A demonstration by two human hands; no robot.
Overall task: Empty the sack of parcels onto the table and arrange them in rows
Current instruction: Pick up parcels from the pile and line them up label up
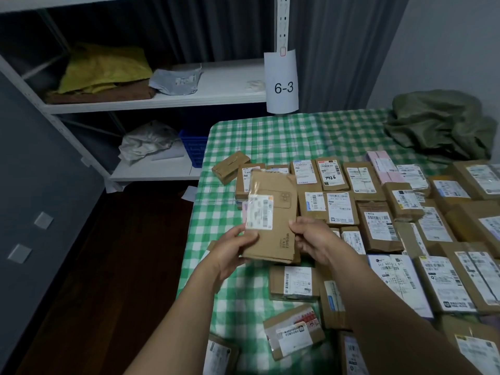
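Note:
A flat brown cardboard parcel (273, 212) with a white label is held up above the table's left part. My left hand (235, 250) grips its lower left edge and my right hand (313, 239) grips its lower right edge. Under and beyond it, several labelled brown parcels (341, 196) lie side by side in rows on the green checked tablecloth (270, 136). A crumpled olive-green sack (441, 123) rests at the table's far right corner. Loose parcels (293, 334) lie askew near the front edge.
A small brown box (230, 166) sits tilted at the left end of the far row. White shelving (162, 98) with bags, a blue crate (193, 147) and a "6-3" sign (282, 82) stands left of the table. Dark wooden floor (108, 280) lies to the left.

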